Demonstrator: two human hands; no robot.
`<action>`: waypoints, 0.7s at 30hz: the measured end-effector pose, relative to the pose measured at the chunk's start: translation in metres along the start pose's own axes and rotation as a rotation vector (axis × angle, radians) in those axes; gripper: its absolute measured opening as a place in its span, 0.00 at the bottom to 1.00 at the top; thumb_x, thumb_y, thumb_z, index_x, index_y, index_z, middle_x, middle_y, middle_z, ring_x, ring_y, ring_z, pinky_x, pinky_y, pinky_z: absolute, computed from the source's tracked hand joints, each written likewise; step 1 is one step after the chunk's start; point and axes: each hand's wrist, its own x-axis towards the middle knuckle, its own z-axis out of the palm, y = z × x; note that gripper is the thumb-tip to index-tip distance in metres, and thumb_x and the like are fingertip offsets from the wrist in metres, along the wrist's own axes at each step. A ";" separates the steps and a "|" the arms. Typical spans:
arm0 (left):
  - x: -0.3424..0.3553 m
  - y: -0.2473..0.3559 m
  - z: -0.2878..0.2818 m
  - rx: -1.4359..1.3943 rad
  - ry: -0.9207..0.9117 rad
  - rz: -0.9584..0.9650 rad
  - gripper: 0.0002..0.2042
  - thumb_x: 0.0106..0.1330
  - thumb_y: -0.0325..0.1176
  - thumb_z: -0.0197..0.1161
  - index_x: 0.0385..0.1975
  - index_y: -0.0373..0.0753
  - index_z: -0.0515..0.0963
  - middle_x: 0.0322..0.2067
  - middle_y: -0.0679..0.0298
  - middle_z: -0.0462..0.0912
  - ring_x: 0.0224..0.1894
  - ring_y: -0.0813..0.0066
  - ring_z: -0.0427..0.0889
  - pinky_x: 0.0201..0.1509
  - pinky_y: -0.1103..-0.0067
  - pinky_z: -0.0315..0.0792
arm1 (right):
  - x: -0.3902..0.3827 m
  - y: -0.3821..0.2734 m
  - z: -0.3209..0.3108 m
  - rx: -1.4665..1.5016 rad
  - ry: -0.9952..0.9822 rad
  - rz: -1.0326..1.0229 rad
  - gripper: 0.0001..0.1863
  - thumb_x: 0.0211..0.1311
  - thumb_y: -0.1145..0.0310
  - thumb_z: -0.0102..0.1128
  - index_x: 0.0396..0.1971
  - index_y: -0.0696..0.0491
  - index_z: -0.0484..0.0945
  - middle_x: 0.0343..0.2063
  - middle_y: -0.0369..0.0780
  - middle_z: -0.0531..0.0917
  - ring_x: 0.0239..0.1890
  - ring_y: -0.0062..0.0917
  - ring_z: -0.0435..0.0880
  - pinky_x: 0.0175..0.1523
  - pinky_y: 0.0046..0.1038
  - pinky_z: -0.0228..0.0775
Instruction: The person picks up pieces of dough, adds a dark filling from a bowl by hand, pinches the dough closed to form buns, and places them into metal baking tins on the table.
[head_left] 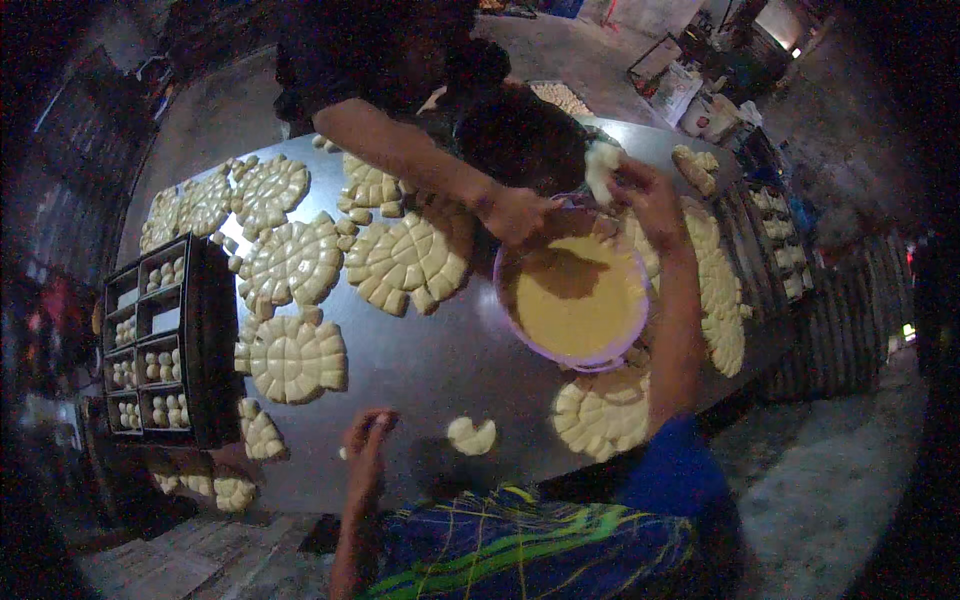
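My right hand (652, 205) is raised at the far side of a purple-rimmed tub (560, 357), closed on a pale lump of dough (601, 172). Inside the tub is a smooth yellow mass (590, 318). Another person's hand (515, 215) grips the tub's far left rim. Low over the near edge of the table, my left hand (368, 440) has its fingers curled together; whether anything is in them is hidden. A small torn piece of dough (472, 436) lies to its right.
Several scored rounds of dough (290, 262) cover the left and far parts of the metal table (400, 355). A dark compartment box (215, 340) with dough balls stands at the left edge. More dough (605, 412) lies right of the tub, near a second rack (785, 245).
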 end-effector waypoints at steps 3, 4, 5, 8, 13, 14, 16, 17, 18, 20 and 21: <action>-0.006 0.002 -0.022 0.009 0.100 -0.026 0.10 0.68 0.36 0.59 0.40 0.36 0.78 0.40 0.63 0.82 0.45 0.71 0.79 0.53 0.74 0.71 | 0.099 0.042 -0.008 -0.650 -0.218 -0.309 0.16 0.56 0.76 0.63 0.46 0.52 0.82 0.37 0.38 0.86 0.38 0.17 0.81 0.42 0.22 0.73; -0.007 0.004 -0.025 -0.011 0.148 -0.084 0.10 0.68 0.37 0.59 0.39 0.36 0.78 0.39 0.63 0.82 0.44 0.72 0.79 0.52 0.74 0.71 | 0.121 0.059 -0.008 -0.783 -0.239 -0.389 0.14 0.55 0.76 0.64 0.43 0.50 0.84 0.33 0.37 0.87 0.35 0.16 0.81 0.40 0.21 0.72; -0.008 0.006 -0.025 -0.026 0.198 -0.119 0.10 0.68 0.37 0.59 0.38 0.36 0.78 0.39 0.63 0.82 0.43 0.72 0.79 0.51 0.74 0.71 | 0.140 0.076 -0.007 -0.839 -0.422 -0.335 0.14 0.54 0.76 0.64 0.41 0.50 0.84 0.32 0.38 0.87 0.33 0.18 0.81 0.39 0.23 0.72; -0.007 0.008 -0.022 -0.073 0.201 -0.003 0.11 0.67 0.39 0.59 0.38 0.37 0.78 0.39 0.63 0.82 0.43 0.73 0.79 0.50 0.75 0.71 | 0.181 0.123 0.015 -0.989 -0.762 -0.062 0.12 0.52 0.74 0.64 0.38 0.50 0.84 0.29 0.40 0.86 0.26 0.24 0.79 0.35 0.29 0.72; -0.005 -0.005 -0.022 -0.122 0.287 -0.025 0.09 0.67 0.36 0.59 0.38 0.36 0.77 0.36 0.62 0.82 0.42 0.73 0.79 0.49 0.76 0.71 | 0.185 0.186 0.052 -0.998 -0.970 -0.146 0.11 0.52 0.72 0.63 0.37 0.51 0.84 0.28 0.40 0.86 0.25 0.32 0.79 0.34 0.37 0.71; -0.005 -0.009 -0.024 -0.114 0.298 -0.051 0.09 0.68 0.35 0.59 0.37 0.36 0.77 0.35 0.62 0.82 0.41 0.73 0.79 0.49 0.76 0.71 | 0.185 0.192 0.056 -0.950 -0.964 -0.145 0.11 0.52 0.71 0.63 0.37 0.50 0.84 0.28 0.40 0.86 0.26 0.33 0.79 0.34 0.38 0.72; -0.001 -0.015 -0.026 -0.118 0.293 -0.069 0.08 0.68 0.35 0.59 0.37 0.36 0.77 0.35 0.62 0.81 0.41 0.73 0.79 0.49 0.75 0.71 | 0.184 0.197 0.063 -0.791 -0.845 -0.023 0.12 0.53 0.70 0.62 0.39 0.49 0.84 0.31 0.39 0.86 0.28 0.31 0.80 0.35 0.37 0.73; 0.000 -0.017 -0.026 -0.129 0.277 -0.061 0.08 0.68 0.34 0.58 0.37 0.37 0.77 0.35 0.62 0.81 0.41 0.73 0.79 0.49 0.75 0.72 | 0.182 0.196 0.064 -0.779 -0.842 0.065 0.12 0.54 0.70 0.62 0.39 0.48 0.84 0.32 0.39 0.87 0.30 0.30 0.81 0.36 0.36 0.73; 0.002 -0.017 -0.026 -0.135 0.271 -0.068 0.07 0.68 0.34 0.58 0.37 0.37 0.77 0.35 0.62 0.81 0.41 0.73 0.79 0.49 0.75 0.72 | 0.188 0.189 0.067 -0.893 -0.964 0.212 0.13 0.54 0.70 0.61 0.40 0.48 0.85 0.34 0.39 0.87 0.31 0.29 0.81 0.37 0.36 0.73; 0.004 -0.015 -0.025 -0.167 0.263 -0.029 0.07 0.68 0.34 0.58 0.37 0.37 0.77 0.35 0.63 0.81 0.41 0.73 0.79 0.50 0.75 0.72 | 0.194 0.171 0.069 -0.991 -1.132 0.373 0.14 0.53 0.64 0.61 0.41 0.44 0.85 0.34 0.37 0.86 0.31 0.29 0.82 0.37 0.37 0.74; 0.006 -0.012 -0.023 -0.179 0.258 -0.015 0.07 0.68 0.33 0.58 0.38 0.37 0.76 0.35 0.63 0.81 0.41 0.73 0.79 0.50 0.74 0.72 | 0.195 0.161 0.068 -0.976 -1.182 0.383 0.14 0.53 0.59 0.61 0.40 0.41 0.85 0.32 0.36 0.86 0.30 0.29 0.82 0.37 0.38 0.75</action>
